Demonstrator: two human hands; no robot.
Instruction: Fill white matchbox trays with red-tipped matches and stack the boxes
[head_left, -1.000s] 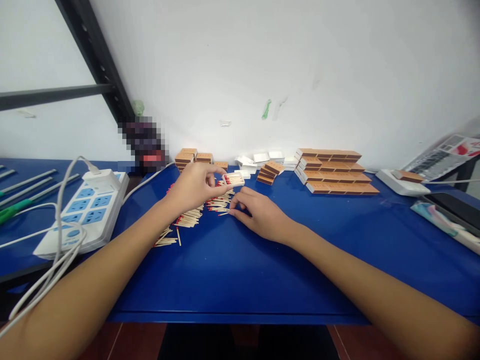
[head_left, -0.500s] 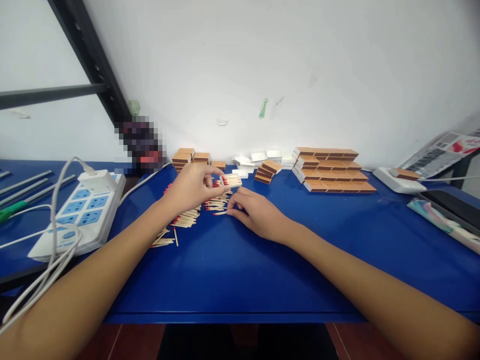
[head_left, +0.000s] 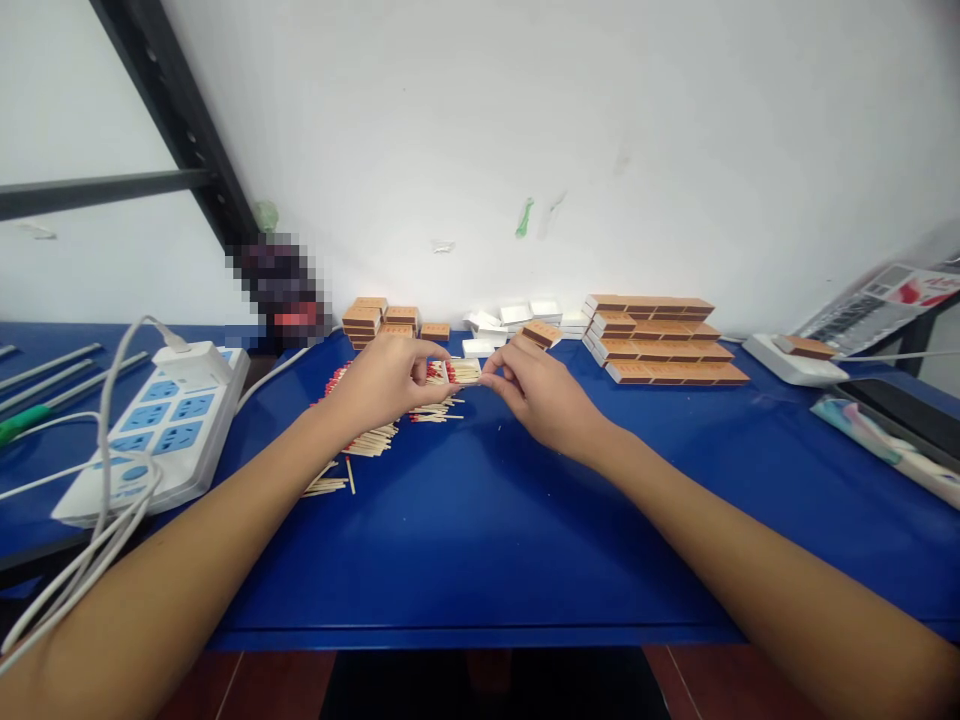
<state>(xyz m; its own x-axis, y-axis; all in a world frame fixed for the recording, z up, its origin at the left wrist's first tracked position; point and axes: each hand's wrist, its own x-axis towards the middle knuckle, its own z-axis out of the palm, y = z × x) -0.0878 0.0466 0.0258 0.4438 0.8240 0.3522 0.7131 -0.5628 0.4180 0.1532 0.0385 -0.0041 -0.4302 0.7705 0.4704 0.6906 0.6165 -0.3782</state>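
My left hand grips the left end of a small white matchbox tray between thumb and forefinger. Red-tipped matches lie lengthwise inside it. At the tray's right end, my right hand has thumb and forefinger pinched on a match, most of which is hidden against the tray. Below and to the left of the tray spreads a pile of loose matches, partly covered by my left hand.
Matchboxes stand in a stepped stack at the right, with a smaller stack back left. White trays and a tilted brown box sit near the wall. A power strip with cables lies left, a phone-like dark object right.
My right hand has moved up and away from the loose matches to the tray's right end, bringing a match along. My left hand still holds the tray in nearly the same place.
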